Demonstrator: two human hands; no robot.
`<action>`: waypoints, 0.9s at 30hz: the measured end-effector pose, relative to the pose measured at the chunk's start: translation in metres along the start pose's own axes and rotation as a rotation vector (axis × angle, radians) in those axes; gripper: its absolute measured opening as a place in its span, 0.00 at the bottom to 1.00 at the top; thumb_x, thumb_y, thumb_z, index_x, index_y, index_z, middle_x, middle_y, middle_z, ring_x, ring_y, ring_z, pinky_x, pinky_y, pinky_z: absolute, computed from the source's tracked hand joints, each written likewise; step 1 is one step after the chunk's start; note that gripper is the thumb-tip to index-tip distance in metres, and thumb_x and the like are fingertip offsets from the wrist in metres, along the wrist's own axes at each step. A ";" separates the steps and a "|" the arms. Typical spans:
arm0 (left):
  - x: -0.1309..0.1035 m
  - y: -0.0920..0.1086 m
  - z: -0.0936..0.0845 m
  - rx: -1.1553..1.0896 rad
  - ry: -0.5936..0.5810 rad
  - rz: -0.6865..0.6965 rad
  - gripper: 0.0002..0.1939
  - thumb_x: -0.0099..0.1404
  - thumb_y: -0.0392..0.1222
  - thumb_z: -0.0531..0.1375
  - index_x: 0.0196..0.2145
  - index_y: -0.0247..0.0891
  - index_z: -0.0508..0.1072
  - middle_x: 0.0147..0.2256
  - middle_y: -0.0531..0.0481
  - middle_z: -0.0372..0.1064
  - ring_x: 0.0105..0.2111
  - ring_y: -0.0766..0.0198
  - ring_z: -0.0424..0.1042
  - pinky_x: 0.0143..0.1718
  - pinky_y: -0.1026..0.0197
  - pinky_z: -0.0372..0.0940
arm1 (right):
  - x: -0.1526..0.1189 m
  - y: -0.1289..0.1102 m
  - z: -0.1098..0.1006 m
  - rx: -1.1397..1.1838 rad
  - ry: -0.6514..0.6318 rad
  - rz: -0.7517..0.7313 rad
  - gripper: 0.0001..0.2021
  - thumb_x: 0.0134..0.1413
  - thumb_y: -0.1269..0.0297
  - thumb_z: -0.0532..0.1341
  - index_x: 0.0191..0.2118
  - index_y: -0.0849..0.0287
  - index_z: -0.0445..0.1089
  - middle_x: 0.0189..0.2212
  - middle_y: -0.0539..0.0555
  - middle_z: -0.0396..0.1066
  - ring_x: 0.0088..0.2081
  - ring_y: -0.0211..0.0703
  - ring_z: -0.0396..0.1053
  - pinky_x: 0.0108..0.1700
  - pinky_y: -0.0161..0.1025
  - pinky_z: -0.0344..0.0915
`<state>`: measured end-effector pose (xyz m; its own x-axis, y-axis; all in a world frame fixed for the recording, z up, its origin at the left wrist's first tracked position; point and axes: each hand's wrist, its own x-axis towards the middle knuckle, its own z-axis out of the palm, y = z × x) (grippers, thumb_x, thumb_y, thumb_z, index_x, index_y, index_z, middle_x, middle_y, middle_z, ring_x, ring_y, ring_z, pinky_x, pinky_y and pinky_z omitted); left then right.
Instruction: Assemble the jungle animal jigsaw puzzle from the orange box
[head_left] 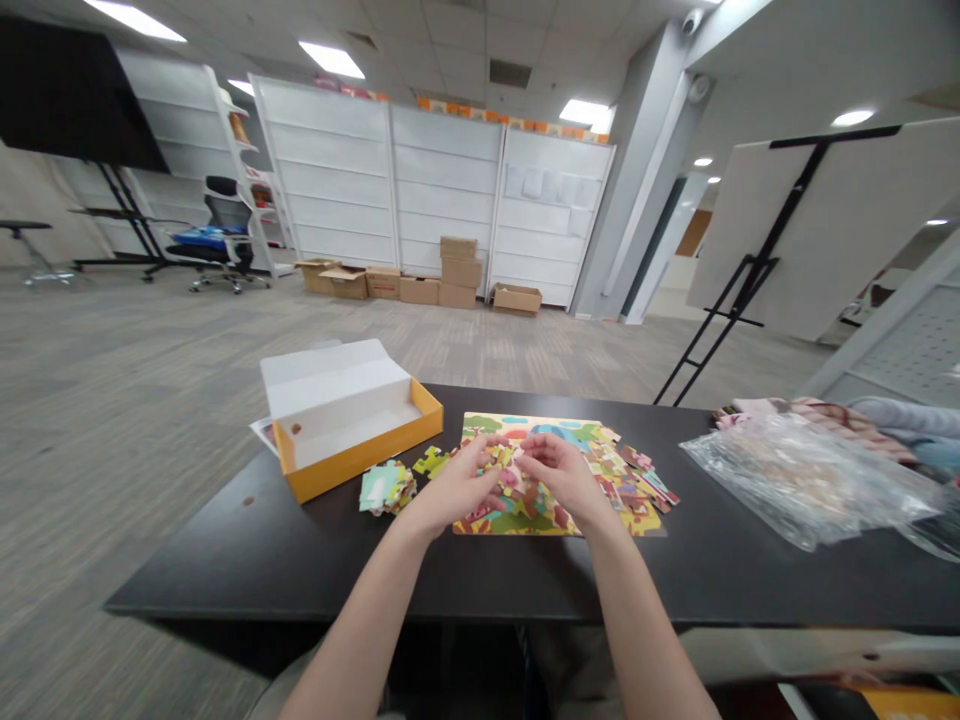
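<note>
A colourful jigsaw puzzle board [645, 522] lies flat on the black table, with loose pieces scattered over it. My left hand [466, 485] is above its left half, fingers curled around several jigsaw puzzle pieces [508, 478]. Opposite it, my right hand [559, 472] pinches at the same small cluster, thumb and fingers close together. Exactly which piece each hand grips is too small to make out. Left of the board sits a pile of light-green pieces [386, 487], with a green piece [431, 461] beside it. More pieces [645, 475] overlap the board's right edge.
An open yellow box [360, 448] with a white inside stands at the table's left. Clear plastic bags [817, 475] and folded cloths [855, 425] lie to the right. Beyond the table are cardboard boxes [459, 272], a board on a black stand [795, 220] and an office chair [221, 235].
</note>
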<state>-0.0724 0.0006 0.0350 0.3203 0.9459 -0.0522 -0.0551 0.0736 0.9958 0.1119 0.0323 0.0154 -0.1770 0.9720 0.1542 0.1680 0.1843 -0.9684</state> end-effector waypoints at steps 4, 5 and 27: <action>0.000 -0.004 -0.004 0.074 0.027 0.019 0.25 0.63 0.43 0.64 0.56 0.39 0.66 0.37 0.47 0.74 0.23 0.68 0.75 0.22 0.67 0.68 | -0.003 -0.004 0.003 0.031 -0.030 0.039 0.16 0.45 0.53 0.71 0.35 0.57 0.71 0.31 0.51 0.73 0.31 0.41 0.72 0.34 0.37 0.70; 0.000 -0.005 -0.005 0.093 0.038 0.010 0.25 0.63 0.44 0.64 0.56 0.40 0.66 0.38 0.47 0.74 0.22 0.67 0.75 0.21 0.68 0.67 | -0.004 -0.005 0.004 0.036 -0.043 0.030 0.15 0.45 0.53 0.71 0.35 0.57 0.71 0.30 0.50 0.73 0.31 0.40 0.72 0.34 0.37 0.70; 0.024 0.005 -0.046 0.220 0.520 0.418 0.12 0.65 0.41 0.59 0.46 0.38 0.69 0.36 0.46 0.76 0.36 0.58 0.80 0.36 0.59 0.73 | 0.123 0.043 -0.001 -0.254 0.080 0.033 0.09 0.44 0.62 0.68 0.32 0.60 0.75 0.30 0.55 0.79 0.31 0.42 0.75 0.29 0.34 0.68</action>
<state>-0.1085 0.0382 0.0352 -0.1833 0.9134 0.3635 0.1352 -0.3429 0.9296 0.0981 0.1604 -0.0073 -0.0918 0.9847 0.1478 0.4124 0.1727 -0.8945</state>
